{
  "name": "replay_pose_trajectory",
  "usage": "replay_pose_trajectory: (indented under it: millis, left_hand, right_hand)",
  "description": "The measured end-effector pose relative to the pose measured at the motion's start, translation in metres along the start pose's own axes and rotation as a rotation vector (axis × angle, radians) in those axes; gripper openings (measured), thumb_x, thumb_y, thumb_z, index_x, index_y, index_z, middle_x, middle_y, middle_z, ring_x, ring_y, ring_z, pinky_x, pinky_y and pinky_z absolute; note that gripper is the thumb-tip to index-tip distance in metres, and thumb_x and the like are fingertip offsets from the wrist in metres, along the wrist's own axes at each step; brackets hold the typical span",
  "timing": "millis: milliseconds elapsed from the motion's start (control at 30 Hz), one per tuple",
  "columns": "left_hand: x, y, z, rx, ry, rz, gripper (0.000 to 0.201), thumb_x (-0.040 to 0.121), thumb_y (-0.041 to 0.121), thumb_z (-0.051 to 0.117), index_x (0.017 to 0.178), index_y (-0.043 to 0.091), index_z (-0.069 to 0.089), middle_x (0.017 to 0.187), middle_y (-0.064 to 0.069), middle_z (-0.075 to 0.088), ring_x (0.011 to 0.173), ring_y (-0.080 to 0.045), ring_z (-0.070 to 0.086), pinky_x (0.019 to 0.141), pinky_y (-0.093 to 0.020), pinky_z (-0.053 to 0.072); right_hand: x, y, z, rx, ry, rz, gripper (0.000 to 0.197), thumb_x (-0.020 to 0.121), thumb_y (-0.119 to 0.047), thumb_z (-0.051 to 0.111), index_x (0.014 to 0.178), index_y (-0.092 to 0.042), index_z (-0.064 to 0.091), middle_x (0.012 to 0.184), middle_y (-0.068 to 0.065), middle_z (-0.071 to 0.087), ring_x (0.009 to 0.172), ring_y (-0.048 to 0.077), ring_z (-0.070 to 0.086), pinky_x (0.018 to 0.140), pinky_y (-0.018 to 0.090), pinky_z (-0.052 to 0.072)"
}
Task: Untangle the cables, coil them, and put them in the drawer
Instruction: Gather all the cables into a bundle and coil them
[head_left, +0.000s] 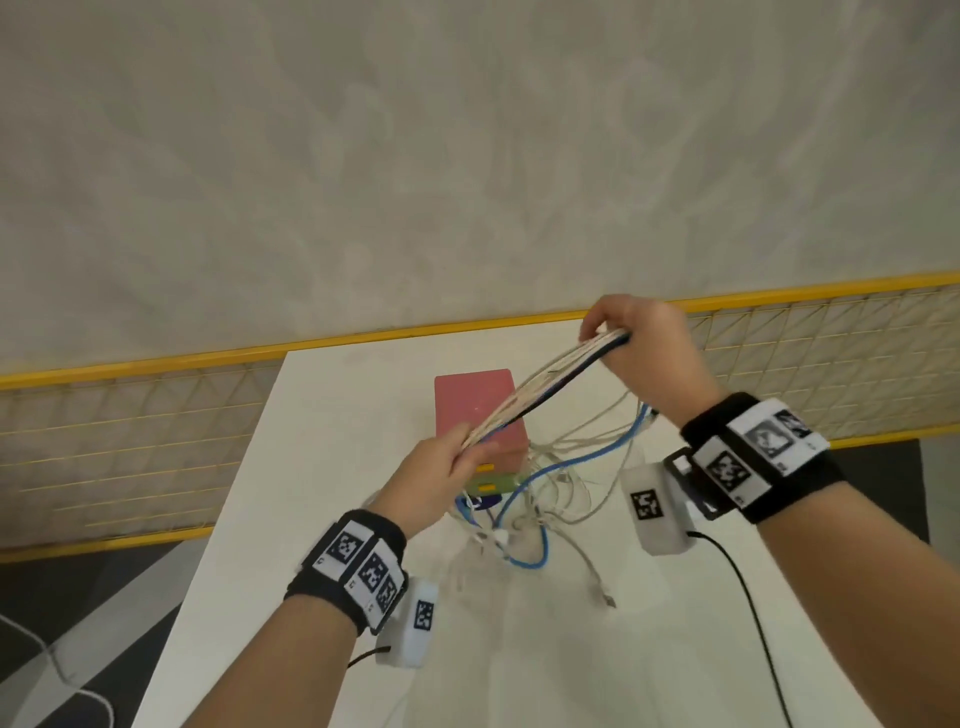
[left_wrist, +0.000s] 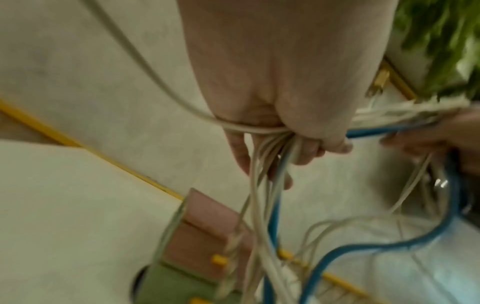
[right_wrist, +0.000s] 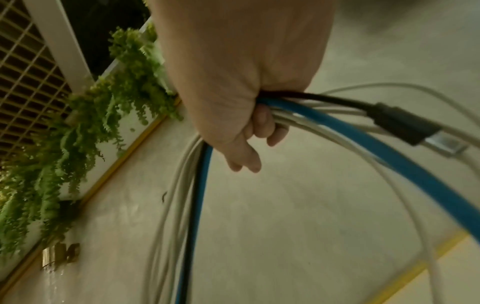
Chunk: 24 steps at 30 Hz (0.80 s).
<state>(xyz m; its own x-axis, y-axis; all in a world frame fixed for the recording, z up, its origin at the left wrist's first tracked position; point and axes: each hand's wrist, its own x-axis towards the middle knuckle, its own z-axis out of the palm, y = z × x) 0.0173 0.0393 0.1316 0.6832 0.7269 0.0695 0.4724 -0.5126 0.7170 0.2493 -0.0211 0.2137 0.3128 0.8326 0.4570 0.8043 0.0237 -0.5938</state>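
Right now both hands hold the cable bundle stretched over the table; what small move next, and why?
Probably lift the bundle a little higher. The left hand and right hand grip several strands together, while the blue cable and white loops still hang tangled onto the table beside the pink drawer box.

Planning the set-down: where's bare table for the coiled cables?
Bare: table left of the pink drawer box, and the near strip between the forearms. Crowded: the loose cable tangle in front of the box, under both hands.
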Motion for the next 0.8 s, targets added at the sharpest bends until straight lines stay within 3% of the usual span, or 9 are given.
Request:
replay_pose_trajectory:
  millis: [100, 133, 200, 267, 333, 433, 533, 633, 800]
  left_hand:
    - [0.002, -0.014, 0.005, 0.069, 0.004, -0.062, 0.022, 0.103, 0.023, 0.040, 0.115, 0.010, 0.054, 0.093, -0.007, 0.069, 0.064, -0.010, 0.057, 0.061, -0.025, 0.045]
    - [0.005, -0.013, 0.005, 0.081, 0.020, -0.070, 0.024, 0.104, 0.022, 0.038, 0.117, 0.010, 0.053, 0.093, -0.011, 0.069, 0.067, -0.017, 0.058, 0.064, -0.030, 0.047]
    - [0.013, -0.008, 0.006, 0.116, 0.049, -0.086, 0.027, 0.104, 0.022, 0.037, 0.121, 0.007, 0.052, 0.085, -0.014, 0.064, 0.065, -0.025, 0.053, 0.062, -0.034, 0.043]
    - [0.022, 0.000, 0.009, 0.177, 0.053, -0.091, 0.026, 0.104, 0.022, 0.037, 0.119, 0.007, 0.052, 0.072, -0.005, 0.055, 0.061, -0.023, 0.049, 0.058, -0.032, 0.038]
    - [0.030, 0.015, 0.014, 0.242, 0.022, -0.063, 0.024, 0.104, 0.022, 0.039, 0.115, 0.006, 0.053, 0.073, -0.004, 0.056, 0.065, -0.027, 0.056, 0.058, -0.033, 0.041]
    - [0.034, 0.038, 0.020, 0.214, -0.044, 0.019, 0.025, 0.102, 0.021, 0.044, 0.114, 0.003, 0.058, 0.091, -0.012, 0.067, 0.085, -0.031, 0.064, 0.071, -0.037, 0.049]
    - [0.026, 0.036, 0.012, 0.165, -0.035, 0.110, 0.021, 0.102, 0.031, 0.044, 0.109, 0.015, 0.055, 0.083, -0.003, 0.065, 0.073, -0.021, 0.062, 0.065, -0.038, 0.048]
    - [0.018, 0.010, 0.001, 0.222, 0.002, 0.104, 0.021, 0.100, 0.031, 0.045, 0.092, 0.012, 0.049, 0.068, 0.000, 0.053, 0.063, -0.024, 0.053, 0.061, -0.041, 0.045]
    - [0.015, 0.000, -0.001, 0.332, 0.002, 0.061, 0.037, 0.097, 0.044, 0.034, 0.109, 0.014, 0.053, 0.085, -0.007, 0.066, 0.076, -0.029, 0.061, 0.070, -0.047, 0.051]
  right_hand:
    - [-0.002, 0.011, -0.005, -0.073, -0.033, 0.026, 0.023, 0.075, 0.004, 0.059, 0.079, -0.018, 0.066, 0.055, -0.006, 0.050, 0.052, 0.010, 0.047, 0.049, 0.012, 0.034]
    - [-0.004, 0.016, -0.004, -0.138, -0.079, 0.040, 0.019, 0.078, -0.003, 0.063, 0.087, -0.019, 0.066, 0.063, -0.003, 0.057, 0.061, 0.013, 0.054, 0.058, 0.011, 0.040]
    - [-0.011, 0.022, 0.001, -0.378, -0.203, 0.080, 0.041, 0.079, -0.018, 0.070, 0.117, -0.023, 0.058, 0.099, 0.004, 0.066, 0.098, 0.024, 0.061, 0.090, 0.034, 0.047]
    - [-0.019, 0.018, 0.011, -0.654, -0.325, 0.006, 0.080, 0.075, -0.029, 0.073, 0.144, -0.025, 0.031, 0.135, 0.007, 0.050, 0.134, 0.029, 0.038, 0.112, 0.052, 0.025]
    - [-0.028, 0.000, 0.029, -0.738, -0.388, -0.195, 0.091, 0.073, -0.025, 0.073, 0.149, -0.022, 0.021, 0.145, 0.008, 0.038, 0.145, 0.030, 0.020, 0.116, 0.060, 0.008]
    - [-0.038, -0.017, 0.059, -0.615, -0.477, -0.319, 0.059, 0.076, -0.004, 0.059, 0.132, -0.013, 0.041, 0.112, 0.011, 0.064, 0.117, 0.032, 0.055, 0.105, 0.047, 0.034]
    - [-0.033, -0.014, 0.050, -0.392, -0.452, -0.168, 0.026, 0.084, -0.004, 0.048, 0.108, -0.011, 0.054, 0.085, 0.013, 0.067, 0.082, 0.033, 0.062, 0.063, 0.033, 0.039]
    - [-0.029, -0.003, 0.032, -0.235, -0.308, -0.071, 0.022, 0.080, -0.002, 0.054, 0.095, -0.016, 0.061, 0.070, 0.006, 0.062, 0.068, 0.026, 0.056, 0.061, 0.032, 0.042]
    - [-0.036, 0.012, 0.030, -0.203, -0.300, -0.003, 0.018, 0.080, -0.007, 0.059, 0.095, -0.016, 0.061, 0.071, 0.003, 0.062, 0.070, 0.026, 0.058, 0.064, 0.032, 0.044]
